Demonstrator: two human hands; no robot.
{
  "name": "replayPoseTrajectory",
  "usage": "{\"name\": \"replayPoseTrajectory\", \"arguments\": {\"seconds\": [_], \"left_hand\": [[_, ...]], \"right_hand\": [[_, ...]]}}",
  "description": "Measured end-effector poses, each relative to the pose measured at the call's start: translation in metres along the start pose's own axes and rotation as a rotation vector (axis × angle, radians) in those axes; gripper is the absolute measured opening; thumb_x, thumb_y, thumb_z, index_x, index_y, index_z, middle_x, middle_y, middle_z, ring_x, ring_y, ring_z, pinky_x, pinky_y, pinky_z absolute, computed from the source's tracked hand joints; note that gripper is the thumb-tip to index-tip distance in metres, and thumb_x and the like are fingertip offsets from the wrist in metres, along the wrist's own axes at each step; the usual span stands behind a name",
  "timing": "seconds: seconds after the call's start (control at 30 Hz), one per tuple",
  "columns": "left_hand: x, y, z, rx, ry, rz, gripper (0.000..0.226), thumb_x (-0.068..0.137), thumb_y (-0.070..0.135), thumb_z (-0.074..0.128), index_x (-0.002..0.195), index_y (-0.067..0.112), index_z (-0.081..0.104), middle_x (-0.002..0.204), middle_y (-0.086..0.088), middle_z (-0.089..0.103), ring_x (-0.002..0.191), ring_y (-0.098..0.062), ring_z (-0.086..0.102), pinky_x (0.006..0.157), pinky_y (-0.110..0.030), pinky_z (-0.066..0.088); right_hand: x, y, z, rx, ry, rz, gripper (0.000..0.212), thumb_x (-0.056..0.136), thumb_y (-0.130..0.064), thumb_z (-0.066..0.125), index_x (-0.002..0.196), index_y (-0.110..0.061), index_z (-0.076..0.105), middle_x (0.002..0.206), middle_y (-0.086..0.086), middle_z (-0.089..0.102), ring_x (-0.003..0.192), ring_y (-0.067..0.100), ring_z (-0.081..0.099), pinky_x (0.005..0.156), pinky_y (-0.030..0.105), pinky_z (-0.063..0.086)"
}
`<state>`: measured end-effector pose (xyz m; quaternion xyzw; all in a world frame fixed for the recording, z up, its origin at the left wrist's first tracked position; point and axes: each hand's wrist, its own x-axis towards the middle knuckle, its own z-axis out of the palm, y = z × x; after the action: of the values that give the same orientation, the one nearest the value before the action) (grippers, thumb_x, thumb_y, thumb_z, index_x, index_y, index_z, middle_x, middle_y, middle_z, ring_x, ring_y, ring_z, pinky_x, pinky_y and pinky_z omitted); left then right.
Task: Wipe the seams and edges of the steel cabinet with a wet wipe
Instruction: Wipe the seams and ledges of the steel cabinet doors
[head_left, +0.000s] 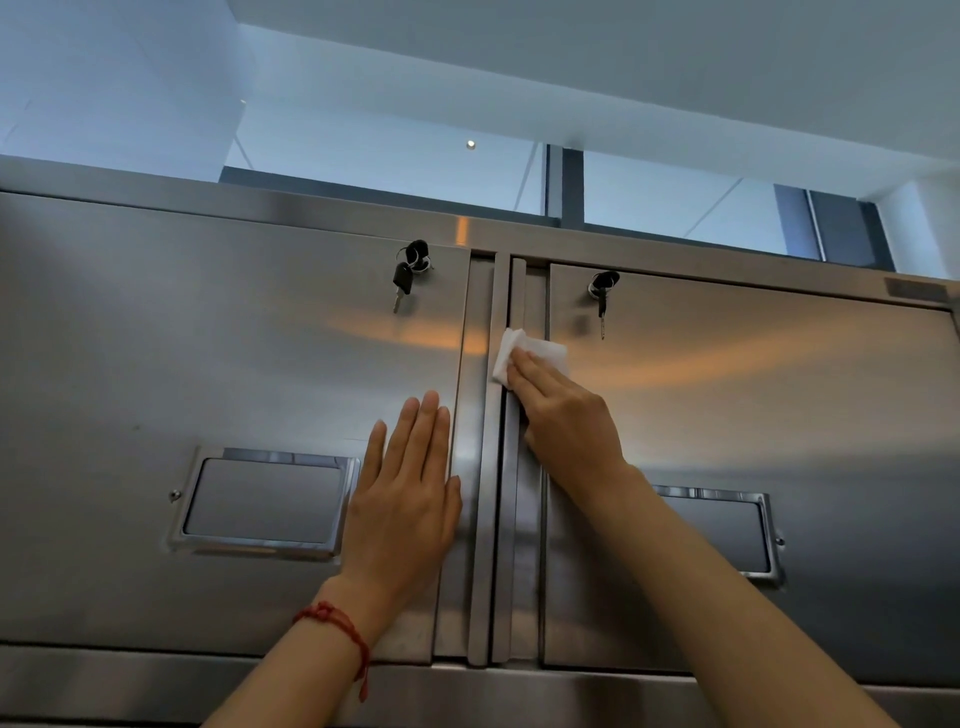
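Observation:
A steel wall cabinet (208, 364) with two doors fills the view from below. Between the doors runs a vertical centre seam (498, 519) with raised strips. My right hand (563, 410) presses a folded white wet wipe (540, 351) flat against the seam's upper part, fingers straight on top of it. My left hand (410, 488) lies flat with straight fingers on the right edge of the left door, just left of the seam. A red cord bracelet (337, 623) is on the left wrist.
Keys hang from a lock in each door: left keys (408, 275), right keys (601, 293). Each door has a recessed handle plate, the left handle (265, 501), the right handle (727, 530) partly behind my forearm. White ceiling and a dark-framed window are above.

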<state>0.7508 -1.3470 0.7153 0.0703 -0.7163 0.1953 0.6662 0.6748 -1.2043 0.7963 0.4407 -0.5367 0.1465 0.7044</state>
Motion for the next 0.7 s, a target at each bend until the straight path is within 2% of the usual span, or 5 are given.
{"name": "replayPoseTrajectory", "arguments": {"seconds": [0.2, 0.37, 0.5, 0.63, 0.7], "left_hand": [[0.0, 0.0, 0.0, -0.006, 0.012, 0.001, 0.056, 0.092, 0.028, 0.029, 0.139, -0.003, 0.034, 0.147, -0.021, 0.03, 0.136, -0.035, 0.029, 0.111, -0.043, 0.014], [0.001, 0.001, 0.0, -0.002, 0.004, -0.003, 0.057, 0.092, 0.028, 0.028, 0.139, -0.003, 0.034, 0.147, -0.02, 0.03, 0.136, -0.035, 0.028, 0.11, -0.045, 0.017], [0.0, 0.0, 0.0, -0.003, 0.007, -0.003, 0.057, 0.092, 0.029, 0.028, 0.139, -0.002, 0.034, 0.148, -0.02, 0.029, 0.137, -0.035, 0.027, 0.111, -0.045, 0.016], [0.0, 0.001, -0.002, 0.008, 0.004, -0.003, 0.057, 0.091, 0.028, 0.029, 0.138, -0.004, 0.036, 0.146, -0.022, 0.032, 0.135, -0.036, 0.03, 0.109, -0.053, 0.029], [0.0, 0.001, -0.002, 0.007, 0.003, -0.003, 0.057, 0.091, 0.028, 0.029, 0.138, -0.004, 0.036, 0.145, -0.022, 0.033, 0.134, -0.037, 0.031, 0.106, -0.055, 0.03]], "right_hand": [[-0.009, -0.005, 0.001, -0.024, 0.008, -0.007, 0.051, 0.057, 0.008, 0.084, 0.105, 0.009, 0.066, 0.11, 0.024, 0.065, 0.101, 0.036, 0.064, 0.077, 0.043, 0.052], [-0.005, -0.003, -0.001, -0.03, 0.0, -0.014, 0.05, 0.057, 0.009, 0.083, 0.104, 0.009, 0.067, 0.11, 0.024, 0.065, 0.098, 0.035, 0.065, 0.071, 0.045, 0.054], [-0.002, -0.002, 0.0, -0.017, -0.002, -0.007, 0.049, 0.058, 0.012, 0.08, 0.106, 0.01, 0.066, 0.111, 0.025, 0.064, 0.1, 0.037, 0.064, 0.071, 0.046, 0.054], [-0.014, -0.005, 0.001, -0.007, -0.001, -0.02, 0.049, 0.06, 0.011, 0.08, 0.107, 0.01, 0.066, 0.113, 0.025, 0.063, 0.102, 0.037, 0.063, 0.074, 0.046, 0.053], [-0.021, -0.008, 0.0, -0.001, -0.015, -0.018, 0.048, 0.062, 0.01, 0.079, 0.108, 0.009, 0.065, 0.114, 0.025, 0.063, 0.103, 0.037, 0.062, 0.076, 0.047, 0.053]]}}
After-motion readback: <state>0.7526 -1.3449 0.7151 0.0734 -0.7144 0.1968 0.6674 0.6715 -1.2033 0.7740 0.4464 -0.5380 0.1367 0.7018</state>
